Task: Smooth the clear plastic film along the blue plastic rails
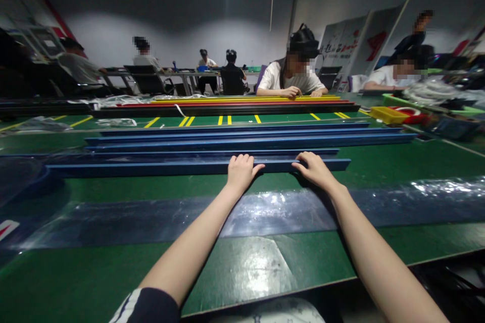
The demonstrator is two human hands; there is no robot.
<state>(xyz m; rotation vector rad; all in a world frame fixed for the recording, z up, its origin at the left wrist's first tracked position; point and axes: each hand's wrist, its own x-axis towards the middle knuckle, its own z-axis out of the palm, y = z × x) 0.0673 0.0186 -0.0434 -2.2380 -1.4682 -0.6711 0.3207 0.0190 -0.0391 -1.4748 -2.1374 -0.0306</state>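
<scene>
A long blue plastic channel [151,167] lies crosswise on the green tabletop. My left hand [240,170] grips its near wall, fingers bent over the top and thumb stretched along the edge to the right. Farther right, my right hand [313,167] curls over the same wall, its thumb on the near side and its fingertips hidden behind it. Closer to me, a clear plastic strip [280,209] runs flat across the table under both forearms. Beyond the held channel lie more blue channels [250,140], parallel to it.
Black, red and yellow lengths [235,103] lie farther back, where a person in a headset [291,78] leans over the table. A coil of clear strip [22,181] sits at left. At right stand a yellow tray [388,115] and bundled material [435,93].
</scene>
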